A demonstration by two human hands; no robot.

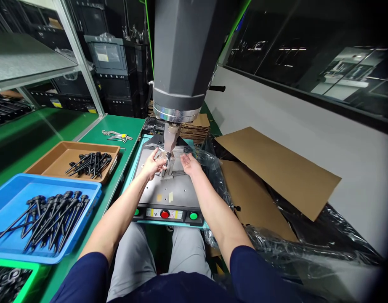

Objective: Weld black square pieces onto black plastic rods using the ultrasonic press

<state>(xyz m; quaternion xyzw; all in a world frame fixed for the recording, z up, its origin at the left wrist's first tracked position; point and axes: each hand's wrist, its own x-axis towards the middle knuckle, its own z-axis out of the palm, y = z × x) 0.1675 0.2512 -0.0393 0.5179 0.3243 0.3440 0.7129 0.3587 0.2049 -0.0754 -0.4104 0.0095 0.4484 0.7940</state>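
Note:
My left hand (153, 165) is at the left of a small metal fixture (167, 174) on the press's grey base plate. Its thumb and fingers are apart, and the fingertips are close by or touching a black knob-headed part (168, 156) that stands in the fixture. Whether they touch it I cannot tell. Directly above that part is the metal horn (171, 136) of the press. To the right of the fixture, my right hand (189, 163) is open, palm partly up and fingers loosely spread, with nothing seen in it.
Left are a blue tray (97, 198) and a brown tray (42, 162) of black long-stemmed parts, a green bin (34, 277), and pliers (116, 135). A red button (164, 214) and green buttons (193, 216) line the front. Cardboard (276, 168) and plastic film lie right.

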